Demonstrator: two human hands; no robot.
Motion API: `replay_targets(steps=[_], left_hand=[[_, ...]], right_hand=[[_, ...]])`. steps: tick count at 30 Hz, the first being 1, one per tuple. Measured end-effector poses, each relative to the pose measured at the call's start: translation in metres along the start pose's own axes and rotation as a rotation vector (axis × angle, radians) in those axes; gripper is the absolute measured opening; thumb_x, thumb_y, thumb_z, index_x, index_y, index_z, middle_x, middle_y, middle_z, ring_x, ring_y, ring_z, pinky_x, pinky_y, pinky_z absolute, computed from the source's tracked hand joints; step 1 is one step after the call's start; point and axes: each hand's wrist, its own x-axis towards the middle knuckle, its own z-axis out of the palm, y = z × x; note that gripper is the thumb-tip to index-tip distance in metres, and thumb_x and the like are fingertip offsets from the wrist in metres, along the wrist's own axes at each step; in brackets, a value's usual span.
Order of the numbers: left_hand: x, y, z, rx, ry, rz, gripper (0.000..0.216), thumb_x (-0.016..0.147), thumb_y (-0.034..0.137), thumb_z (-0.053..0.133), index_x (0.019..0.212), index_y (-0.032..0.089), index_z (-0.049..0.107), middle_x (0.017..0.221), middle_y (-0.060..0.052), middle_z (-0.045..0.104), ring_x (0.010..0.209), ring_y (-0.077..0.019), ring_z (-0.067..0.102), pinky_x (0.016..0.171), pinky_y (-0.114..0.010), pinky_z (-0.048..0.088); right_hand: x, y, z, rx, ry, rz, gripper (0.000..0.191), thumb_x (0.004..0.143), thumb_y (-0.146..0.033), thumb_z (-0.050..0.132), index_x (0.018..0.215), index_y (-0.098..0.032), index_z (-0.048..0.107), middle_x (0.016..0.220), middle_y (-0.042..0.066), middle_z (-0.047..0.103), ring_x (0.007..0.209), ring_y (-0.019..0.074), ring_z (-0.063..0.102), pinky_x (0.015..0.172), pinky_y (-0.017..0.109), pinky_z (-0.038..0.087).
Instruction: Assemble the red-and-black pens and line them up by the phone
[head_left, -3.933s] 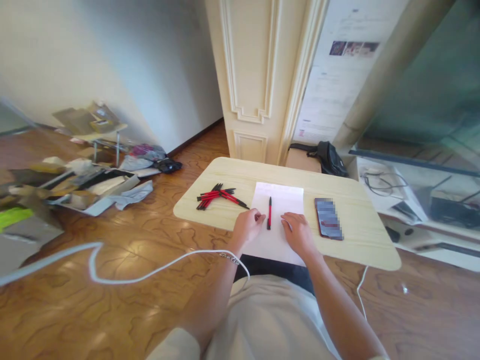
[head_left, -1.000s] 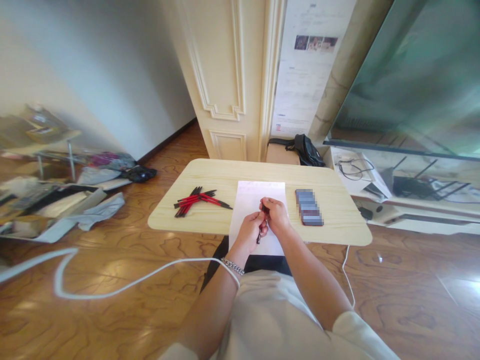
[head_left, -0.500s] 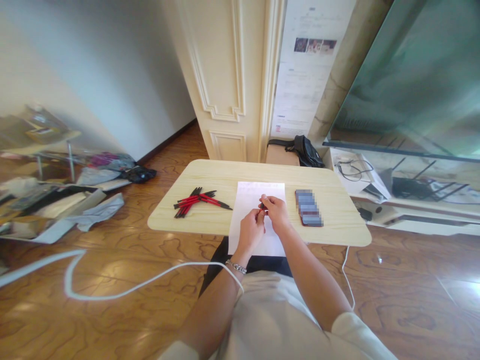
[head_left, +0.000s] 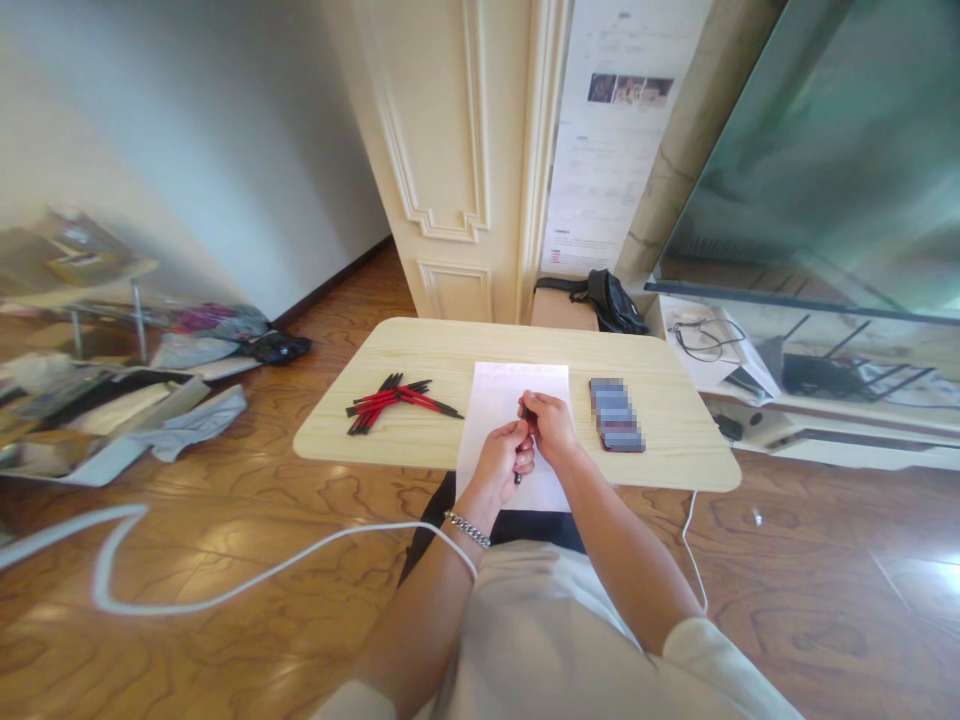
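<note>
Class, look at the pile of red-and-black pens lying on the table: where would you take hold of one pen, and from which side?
Probably from above, pinching the mid-barrel of an outer pen in the pen pile: they lie flat and crossed, fanning apart at their ends.

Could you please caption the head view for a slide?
Both hands, left hand and right hand, hold one pen over paper on a table.

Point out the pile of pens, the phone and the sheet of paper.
pile of pens [head_left: 397, 398], head view, on the red barrels mid-pile.
phone [head_left: 616, 415], head view, middle of its face.
sheet of paper [head_left: 499, 395], head view, bare upper part.
</note>
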Motion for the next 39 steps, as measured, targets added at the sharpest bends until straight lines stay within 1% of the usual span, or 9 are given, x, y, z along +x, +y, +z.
replay_targets(steps=[7, 10, 15, 20, 22, 26, 30, 35, 39], left_hand=[[-0.004, 0.007, 0.000, -0.193, -0.126, -0.120, 0.023, 0.076, 0.029, 0.067, 0.076, 0.014, 0.049, 0.058, 0.008, 0.035, 0.038, 0.0006, 0.021, 0.036, -0.013, 0.016], [-0.004, 0.005, 0.001, -0.142, -0.124, -0.074, 0.024, 0.078, 0.032, 0.066, 0.076, 0.015, 0.049, 0.059, 0.007, 0.036, 0.039, 0.0001, 0.022, 0.037, -0.014, 0.017], [-0.002, 0.001, 0.003, 0.337, 0.099, 0.191, 0.029, 0.079, 0.046, 0.059, 0.074, 0.017, 0.053, 0.054, 0.006, 0.043, 0.040, -0.0063, 0.039, 0.040, -0.020, 0.022], [-0.003, 0.001, 0.001, 0.858, 0.268, 0.407, 0.027, 0.083, 0.043, 0.053, 0.075, 0.019, 0.060, 0.049, 0.003, 0.050, 0.046, -0.0118, 0.047, 0.049, -0.024, 0.031], [-0.002, -0.001, 0.000, 0.796, 0.251, 0.376, 0.027, 0.084, 0.042, 0.052, 0.072, 0.018, 0.058, 0.049, 0.004, 0.047, 0.043, -0.0106, 0.043, 0.045, -0.024, 0.028], [0.000, -0.004, 0.002, 0.326, 0.118, 0.176, 0.029, 0.081, 0.043, 0.057, 0.069, 0.017, 0.049, 0.050, 0.008, 0.035, 0.034, -0.0040, 0.027, 0.037, -0.020, 0.016], [-0.002, -0.001, 0.001, 0.026, -0.027, 0.026, 0.031, 0.076, 0.042, 0.065, 0.074, 0.016, 0.049, 0.056, 0.008, 0.037, 0.035, -0.0004, 0.024, 0.036, -0.016, 0.016], [-0.001, -0.001, -0.002, 0.079, 0.056, 0.088, 0.033, 0.074, 0.043, 0.068, 0.073, 0.015, 0.050, 0.058, 0.003, 0.049, 0.040, -0.0033, 0.041, 0.037, -0.016, 0.024], [0.002, -0.005, -0.003, 0.204, 0.094, 0.157, 0.032, 0.075, 0.044, 0.066, 0.076, 0.013, 0.057, 0.060, 0.000, 0.055, 0.046, -0.0069, 0.050, 0.042, -0.019, 0.034]], right_hand=[[-0.003, -0.006, -0.002, 0.050, -0.059, 0.077, 0.031, 0.072, -0.047, 0.064, 0.073, -0.017, 0.058, 0.062, 0.001, 0.057, 0.041, 0.0072, 0.036, 0.038, 0.023, 0.027], [-0.004, -0.010, -0.004, 0.061, -0.101, 0.080, 0.034, 0.072, -0.050, 0.064, 0.076, -0.017, 0.060, 0.065, 0.002, 0.059, 0.041, 0.0075, 0.038, 0.038, 0.023, 0.028], [-0.004, -0.014, -0.006, -0.100, -0.051, -0.002, 0.040, 0.073, -0.054, 0.062, 0.083, -0.016, 0.067, 0.073, 0.005, 0.065, 0.055, 0.0113, 0.052, 0.048, 0.024, 0.038], [-0.004, -0.007, -0.003, -0.188, 0.067, -0.101, 0.039, 0.075, -0.054, 0.060, 0.074, -0.015, 0.066, 0.068, 0.005, 0.063, 0.057, 0.0122, 0.053, 0.050, 0.025, 0.038], [-0.003, -0.004, -0.001, -0.143, 0.071, -0.096, 0.037, 0.075, -0.052, 0.061, 0.070, -0.015, 0.064, 0.064, 0.003, 0.061, 0.053, 0.0112, 0.049, 0.047, 0.025, 0.035], [-0.003, -0.002, 0.002, -0.047, 0.023, -0.033, 0.034, 0.074, -0.049, 0.062, 0.070, -0.016, 0.061, 0.061, 0.002, 0.057, 0.045, 0.0092, 0.042, 0.040, 0.024, 0.028], [-0.003, -0.003, 0.000, -0.001, -0.042, 0.039, 0.036, 0.073, -0.052, 0.062, 0.076, -0.016, 0.062, 0.063, 0.002, 0.060, 0.042, 0.0080, 0.039, 0.039, 0.024, 0.029], [0.000, -0.006, -0.006, 0.013, -0.121, 0.078, 0.042, 0.074, -0.055, 0.062, 0.089, -0.016, 0.067, 0.078, 0.007, 0.067, 0.061, 0.0134, 0.057, 0.051, 0.024, 0.043], [0.000, -0.011, -0.007, -0.060, -0.055, 0.034, 0.042, 0.074, -0.055, 0.063, 0.090, -0.016, 0.067, 0.082, 0.007, 0.068, 0.065, 0.0137, 0.058, 0.054, 0.024, 0.045]])
